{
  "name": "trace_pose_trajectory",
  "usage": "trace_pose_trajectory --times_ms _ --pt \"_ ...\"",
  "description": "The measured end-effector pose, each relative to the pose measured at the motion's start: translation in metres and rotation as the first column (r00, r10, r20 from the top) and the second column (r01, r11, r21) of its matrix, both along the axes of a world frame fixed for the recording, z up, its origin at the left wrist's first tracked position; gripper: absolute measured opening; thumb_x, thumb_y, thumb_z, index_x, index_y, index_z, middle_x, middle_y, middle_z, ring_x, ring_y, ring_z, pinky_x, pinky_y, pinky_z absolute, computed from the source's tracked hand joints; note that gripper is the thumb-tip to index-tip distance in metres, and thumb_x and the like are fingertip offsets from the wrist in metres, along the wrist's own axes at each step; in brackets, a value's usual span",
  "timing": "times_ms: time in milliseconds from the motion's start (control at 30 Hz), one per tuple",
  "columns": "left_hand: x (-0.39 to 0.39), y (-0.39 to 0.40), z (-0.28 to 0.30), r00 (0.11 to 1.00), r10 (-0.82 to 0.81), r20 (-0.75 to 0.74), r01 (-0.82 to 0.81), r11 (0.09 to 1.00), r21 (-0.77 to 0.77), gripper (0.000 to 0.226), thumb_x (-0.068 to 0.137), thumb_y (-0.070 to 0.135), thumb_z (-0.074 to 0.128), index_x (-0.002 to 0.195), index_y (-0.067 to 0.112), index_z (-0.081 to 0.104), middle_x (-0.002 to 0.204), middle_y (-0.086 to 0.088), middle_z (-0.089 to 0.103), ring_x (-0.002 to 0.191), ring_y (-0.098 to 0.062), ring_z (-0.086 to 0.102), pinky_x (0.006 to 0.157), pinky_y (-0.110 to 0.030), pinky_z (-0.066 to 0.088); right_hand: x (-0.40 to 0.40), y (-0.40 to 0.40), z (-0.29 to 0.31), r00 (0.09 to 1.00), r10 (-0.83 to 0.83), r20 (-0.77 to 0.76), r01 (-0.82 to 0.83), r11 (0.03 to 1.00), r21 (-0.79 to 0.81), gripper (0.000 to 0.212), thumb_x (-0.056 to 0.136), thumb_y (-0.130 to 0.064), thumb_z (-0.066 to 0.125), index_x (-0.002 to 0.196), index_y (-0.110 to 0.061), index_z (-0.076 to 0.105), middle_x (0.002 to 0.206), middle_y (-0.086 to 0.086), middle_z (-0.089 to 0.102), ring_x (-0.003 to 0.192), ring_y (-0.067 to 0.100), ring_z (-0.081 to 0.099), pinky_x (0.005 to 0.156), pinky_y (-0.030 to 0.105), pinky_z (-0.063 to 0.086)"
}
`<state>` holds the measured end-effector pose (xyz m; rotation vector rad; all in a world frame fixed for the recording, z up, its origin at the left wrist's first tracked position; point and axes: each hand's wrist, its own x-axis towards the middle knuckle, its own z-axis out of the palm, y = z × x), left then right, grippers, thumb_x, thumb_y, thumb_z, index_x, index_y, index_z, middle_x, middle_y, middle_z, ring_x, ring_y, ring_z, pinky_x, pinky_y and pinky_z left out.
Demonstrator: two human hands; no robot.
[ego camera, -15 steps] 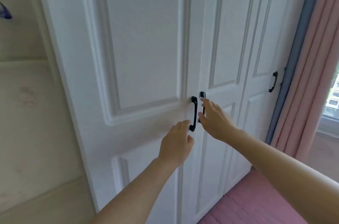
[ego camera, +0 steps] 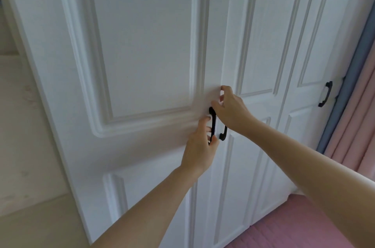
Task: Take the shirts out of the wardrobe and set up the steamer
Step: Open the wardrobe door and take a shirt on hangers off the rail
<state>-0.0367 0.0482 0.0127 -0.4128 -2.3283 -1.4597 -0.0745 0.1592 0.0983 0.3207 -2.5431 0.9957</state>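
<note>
**Both hands at the wardrobe handles, doors shut**

Clearly, the head view has the two hands side by side at the seam between the middle doors of the white wardrobe (ego camera: 142, 44). The left hand (ego camera: 199, 146) curls its fingers behind the left black handle (ego camera: 212, 124), thumb in front, closed around the bar. Just beside it and slightly higher, the right hand (ego camera: 231, 109) covers the upper part of the right black handle (ego camera: 223, 134); its fingers bend toward the bar, but I cannot tell whether they have closed on it. One hand on each handle suggests both leaves are meant to swing apart together. No gap shows at the seam, so the shirts stay out of sight behind the doors, and no steamer is visible.

Further right of the right hand, another door carries a third handle (ego camera: 325, 94), and beyond it hang a blue strip and a pink curtain (ego camera: 357, 126). Below the right forearm lies pink flooring (ego camera: 294, 227); left of the left arm is pale cream panelling (ego camera: 24, 126).
</note>
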Motion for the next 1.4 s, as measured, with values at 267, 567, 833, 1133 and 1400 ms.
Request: trace_pose_trajectory --times_ms 267,567,833,1133,1400 --pt "0.002 0.002 0.002 0.997 -0.052 0.064 0.047 0.996 0.075 0.041 0.093 0.022 0.054 0.130 0.034 0.041 0.101 0.011 0.060 0.087 -0.007 0.063 0.079 -0.029 0.055 -0.005 0.000 0.000 0.998 0.030 0.060 -0.021 0.988 -0.151 0.038 0.098 -0.026 0.043 0.131 -0.009 0.040 0.109 0.009 0.060 0.079 0.018 0.055 0.062 0.027 0.043" --pt "0.035 0.017 -0.007 1.000 0.014 -0.017 -0.012 0.995 0.094 0.023 0.095 0.020 0.054 0.117 0.025 0.049 0.095 0.011 0.060 0.081 -0.006 0.060 0.072 -0.020 0.051 0.025 0.030 -0.013 0.997 0.072 0.013 -0.067 0.968 -0.243 0.024 0.098 -0.031 0.047 0.121 -0.023 0.048 0.101 0.004 0.064 0.094 0.025 0.064 0.083 0.048 0.056" --pt "0.088 0.035 -0.022 0.975 0.155 -0.157 -0.134 0.982 0.137 0.015 0.091 0.019 0.062 0.091 0.024 0.048 0.080 0.013 0.057 0.071 -0.011 0.058 0.067 -0.029 0.052 0.096 0.042 -0.026 0.997 0.022 -0.073 -0.044 0.946 -0.320 0.026 0.097 -0.034 0.051 0.120 -0.023 0.049 0.098 0.001 0.064 0.085 0.020 0.067 0.071 0.045 0.060" --pt "0.166 0.017 -0.026 0.970 0.075 -0.232 -0.050 0.993 0.112 0.016 0.089 0.016 0.066 0.091 0.025 0.053 0.077 0.017 0.062 0.071 -0.007 0.061 0.068 -0.020 0.050 0.192 0.037 -0.024 0.998 -0.008 -0.055 -0.011 0.940 -0.340 0.022 0.097 -0.027 0.053 0.117 -0.020 0.048 0.092 0.002 0.059 0.085 0.023 0.064 0.066 0.035 0.061" --pt "0.240 -0.013 -0.034 0.946 0.056 -0.319 -0.044 0.998 0.044 0.010 0.092 0.020 0.062 0.091 0.020 0.053 0.078 0.006 0.064 0.069 -0.009 0.061 0.065 -0.030 0.053 0.277 0.008 -0.029 0.991 -0.080 -0.109 0.040 0.943 -0.330 0.022 0.096 -0.032 0.054 0.114 -0.023 0.046 0.085 0.000 0.061 0.074 0.024 0.066 0.068 0.050 0.059"
